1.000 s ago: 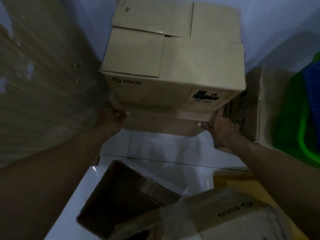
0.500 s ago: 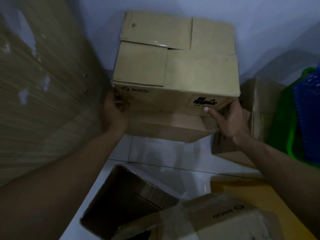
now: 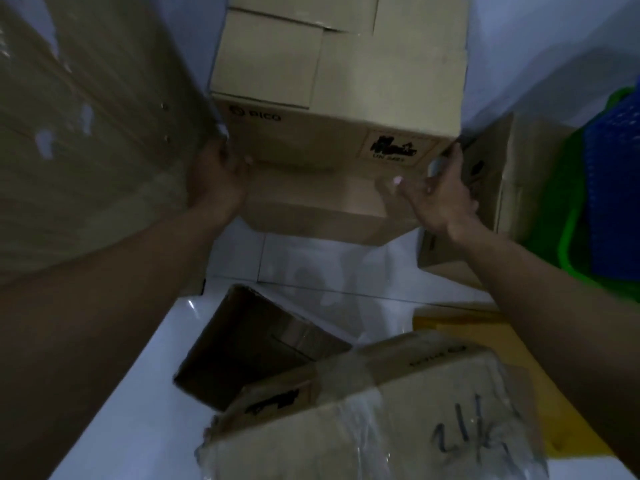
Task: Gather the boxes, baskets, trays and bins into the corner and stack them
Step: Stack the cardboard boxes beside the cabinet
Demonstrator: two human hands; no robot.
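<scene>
A large cardboard box printed PICO (image 3: 346,81) sits on top of a lower cardboard box (image 3: 311,206) in the corner between a wooden panel and the wall. My left hand (image 3: 221,181) curls round the top box's lower left corner, thumb on its front face. My right hand (image 3: 440,195) is open with fingers spread at the box's lower right corner, fingertips near the edge; whether they touch it is unclear.
Wooden panel (image 3: 86,133) fills the left. A third box (image 3: 505,188) stands at right, beside a green basket (image 3: 554,251) and blue basket (image 3: 613,188). Near me on the white floor lie an open dark box (image 3: 249,344), a taped box (image 3: 381,417) and a yellow sheet (image 3: 485,334).
My right hand has let go of the top box's front corner and spread open. My left hand stays at the left corner. The view has moved closer to the stack.
</scene>
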